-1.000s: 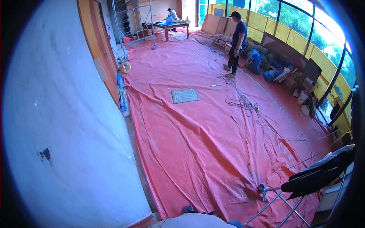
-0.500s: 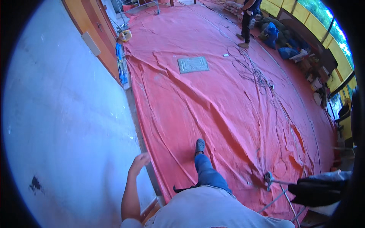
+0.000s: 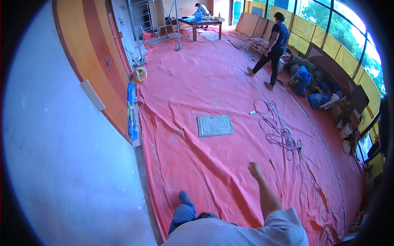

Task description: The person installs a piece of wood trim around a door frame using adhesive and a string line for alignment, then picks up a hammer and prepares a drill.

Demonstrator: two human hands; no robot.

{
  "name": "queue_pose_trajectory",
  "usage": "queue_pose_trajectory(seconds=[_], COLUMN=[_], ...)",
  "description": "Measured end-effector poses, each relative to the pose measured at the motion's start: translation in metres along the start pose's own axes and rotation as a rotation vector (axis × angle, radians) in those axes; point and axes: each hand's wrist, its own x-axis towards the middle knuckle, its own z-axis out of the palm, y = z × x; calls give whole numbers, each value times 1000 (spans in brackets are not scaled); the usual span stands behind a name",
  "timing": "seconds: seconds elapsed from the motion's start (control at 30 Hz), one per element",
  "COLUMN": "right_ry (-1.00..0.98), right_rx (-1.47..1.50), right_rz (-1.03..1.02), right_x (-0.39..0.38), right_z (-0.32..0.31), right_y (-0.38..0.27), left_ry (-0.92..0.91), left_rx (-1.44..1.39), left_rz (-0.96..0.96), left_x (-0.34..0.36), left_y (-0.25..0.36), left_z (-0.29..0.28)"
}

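Observation:
My right hand (image 3: 255,169) hangs in front of my body, over the red sheeting (image 3: 197,172) on the floor. Its fingers are loosely curled together, and nothing shows in them. My left hand is out of the picture. A grey-green doormat (image 3: 214,125) lies flat ahead of me, beyond my right hand and apart from it. One of my feet (image 3: 185,197) is forward on the wrinkled sheet.
A pale wall (image 3: 82,164) and orange door (image 3: 82,45) line the left. Cables (image 3: 279,135) coil right of the mat. A person (image 3: 277,45) strides ahead; another person (image 3: 202,10) bends by a table (image 3: 201,23). A metal scaffold (image 3: 177,24) stands far left; bags (image 3: 301,82) lie right.
My view has tipped up, bringing in the table and far person. My left hand has left the picture; my right hand has come in. The walking person has stepped left, and the doormat appears nearer.

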Motion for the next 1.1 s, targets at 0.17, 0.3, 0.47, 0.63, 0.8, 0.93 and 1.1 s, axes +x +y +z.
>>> queue_pose_trajectory(seconds=[0.17,0.3,0.47,0.63,0.8,0.93,1.1], right_ry=[-304,-703,-481,-568,-746,-589,-471], right_rx=[121,-43,-70,-413,-356,-257,-143], right_rz=[-237,-407,152,325,368,162,198], right_x=[108,118,137,170,301,489,741], right_z=[97,161,141,142,160,205,222], right_y=[-150,-137,-128,-39,-36,-101,-205], left_ry=[-74,-178,112,292,40,-280,-253], left_rx=[144,509,774,232,175,801,720], left_rz=[116,207,466,666,607,289,79], left_x=[106,195,312,395,490,500,549], left_y=[130,238,423,704,827,832,961], left_z=[-60,-151,-307,-395,-409,-445,-463])
